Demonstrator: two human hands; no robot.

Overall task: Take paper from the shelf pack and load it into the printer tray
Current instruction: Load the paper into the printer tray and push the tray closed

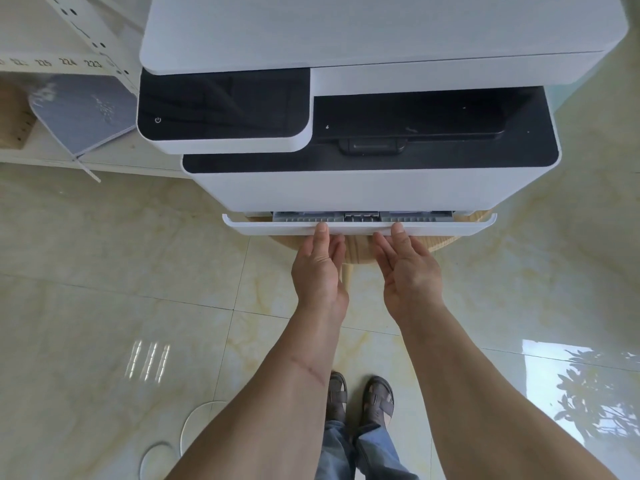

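Note:
A white printer stands on a round wooden stool. Its paper tray at the bottom sits a little way out, showing a thin strip of grey plastic guides; no paper is visible in that gap. My left hand and my right hand are side by side under the tray's white front lip, thumbs on top of the lip and fingers curled beneath it. A grey-wrapped paper pack lies on the white shelf at the left.
The white shelf with a numbered edge strip stands left of the printer. The glossy tiled floor spreads all around. My feet in sandals stand right below my arms. Round glass-like discs lie on the floor at lower left.

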